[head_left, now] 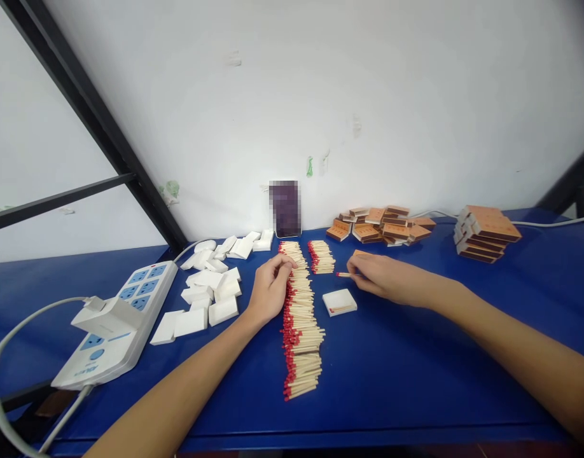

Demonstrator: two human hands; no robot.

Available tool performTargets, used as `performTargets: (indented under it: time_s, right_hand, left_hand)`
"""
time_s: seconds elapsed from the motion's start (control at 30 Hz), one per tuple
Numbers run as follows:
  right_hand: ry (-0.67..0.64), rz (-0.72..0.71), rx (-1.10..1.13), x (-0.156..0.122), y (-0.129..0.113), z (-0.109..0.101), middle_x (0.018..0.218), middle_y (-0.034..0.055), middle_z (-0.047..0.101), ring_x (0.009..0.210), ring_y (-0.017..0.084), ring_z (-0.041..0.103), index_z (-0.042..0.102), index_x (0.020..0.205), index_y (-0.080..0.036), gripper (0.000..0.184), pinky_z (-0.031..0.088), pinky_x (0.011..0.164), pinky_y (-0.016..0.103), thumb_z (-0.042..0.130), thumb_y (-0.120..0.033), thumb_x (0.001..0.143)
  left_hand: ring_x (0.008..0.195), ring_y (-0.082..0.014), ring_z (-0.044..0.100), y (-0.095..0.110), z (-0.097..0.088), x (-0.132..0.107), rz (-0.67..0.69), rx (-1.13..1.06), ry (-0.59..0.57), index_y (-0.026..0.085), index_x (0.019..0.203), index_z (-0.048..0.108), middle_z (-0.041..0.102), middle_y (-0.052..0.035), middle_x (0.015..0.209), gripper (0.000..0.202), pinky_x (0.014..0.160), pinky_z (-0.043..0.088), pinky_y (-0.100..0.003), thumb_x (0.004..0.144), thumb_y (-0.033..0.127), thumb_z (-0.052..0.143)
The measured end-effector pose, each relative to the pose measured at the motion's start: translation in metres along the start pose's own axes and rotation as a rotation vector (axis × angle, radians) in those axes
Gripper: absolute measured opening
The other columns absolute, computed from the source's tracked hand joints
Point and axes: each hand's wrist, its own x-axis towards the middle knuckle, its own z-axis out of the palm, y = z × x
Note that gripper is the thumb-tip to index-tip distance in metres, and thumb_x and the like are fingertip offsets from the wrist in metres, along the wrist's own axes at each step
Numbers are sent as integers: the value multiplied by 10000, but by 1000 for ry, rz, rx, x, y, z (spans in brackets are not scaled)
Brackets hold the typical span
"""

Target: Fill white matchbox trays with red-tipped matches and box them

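My right hand point(375, 277) pinches a matchstick point(344, 275), its red head pointing left. Just behind those fingers an orange matchbox sleeve point(363, 253) shows in part. In front of that hand lies a white matchbox tray point(347, 298) with a few matches along its near side. My left hand point(271, 286) rests at the left edge of a long row of matches point(304, 318), fingers curled over the red heads; what its fingertips hold, if anything, is hidden. A shorter bunch of matches point(323, 257) lies right of the row.
White trays point(191, 321) are scattered at left, beside a power strip point(153, 292) with a plugged-in white adapter point(113, 321). Matchboxes are heaped point(387, 226) at the back and stacked point(487, 232) at right. A blurred-out phone-like screen point(285, 210) leans on the wall.
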Motion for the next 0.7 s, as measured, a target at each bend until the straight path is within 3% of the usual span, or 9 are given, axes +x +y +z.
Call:
performTargets:
  time_s: [0.23, 0.53, 0.7]
  right_hand:
    - [-143, -63, 204, -6, -34, -9, 811, 22, 606, 667, 148, 502, 553, 852, -206, 139, 369, 619, 272, 459, -266, 934]
    - [-190, -31, 228, -7, -30, -12, 858, 39, 636, 692, 165, 529, 597, 876, -206, 211, 354, 610, 287, 445, -334, 947]
    - [-228, -23, 273, -9, -29, -12, 909, 48, 625, 731, 176, 554, 630, 905, -207, 239, 403, 652, 308, 460, -366, 956]
  left_hand:
    - [714, -155, 507, -1, 0, 1, 7, 15, -6, 174, 823, 635, 574, 3, 734, 237, 673, 355, -272, 920, 284, 449]
    - [714, -156, 502, -4, 1, -1, 18, 35, -8, 181, 816, 632, 544, 9, 707, 237, 680, 349, -273, 930, 288, 454]
    - [709, -153, 500, -3, 1, -1, 23, 43, -12, 180, 824, 638, 545, 9, 720, 238, 681, 350, -274, 933, 282, 452]
